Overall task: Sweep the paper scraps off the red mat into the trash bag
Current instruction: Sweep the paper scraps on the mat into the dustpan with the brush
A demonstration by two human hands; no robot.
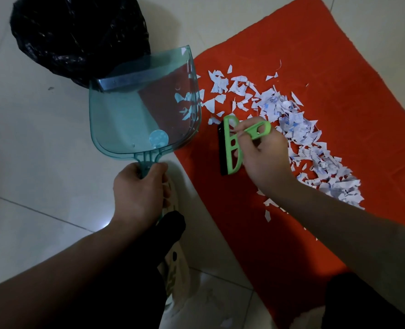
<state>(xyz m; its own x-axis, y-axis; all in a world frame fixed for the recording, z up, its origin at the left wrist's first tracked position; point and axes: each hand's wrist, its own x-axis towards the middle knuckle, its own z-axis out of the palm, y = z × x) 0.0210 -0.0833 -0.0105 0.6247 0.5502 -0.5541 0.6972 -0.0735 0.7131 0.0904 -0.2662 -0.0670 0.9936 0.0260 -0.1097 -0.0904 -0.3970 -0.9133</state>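
A red mat lies on the tiled floor at the right, with a long band of white paper scraps across it. My right hand grips the handle of a small green squeegee brush, whose black edge rests on the mat left of the scraps. My left hand grips the handle of a clear teal dustpan. The pan lies across the mat's left edge and a few scraps show through it. A black trash bag sits behind the dustpan.
Pale floor tiles spread to the left. A light sandal and a dark-socked foot sit between my arms, close to the mat's near-left edge. A dark-clothed knee rests at the mat's near corner.
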